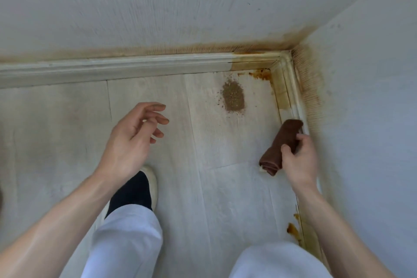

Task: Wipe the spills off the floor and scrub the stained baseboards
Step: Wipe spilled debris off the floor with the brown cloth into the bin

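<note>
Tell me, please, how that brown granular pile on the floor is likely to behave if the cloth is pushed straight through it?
The pile looks like loose dry grains, with stray specks already around it, so it would probably scatter rather than slide as one. The folded brown cloth in the right hand seems soft, so grains may slip under it.

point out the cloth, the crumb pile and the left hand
cloth (281,145), head view, middle of the roll
crumb pile (233,95), head view, centre of the heap
left hand (130,142), head view, palm
</note>
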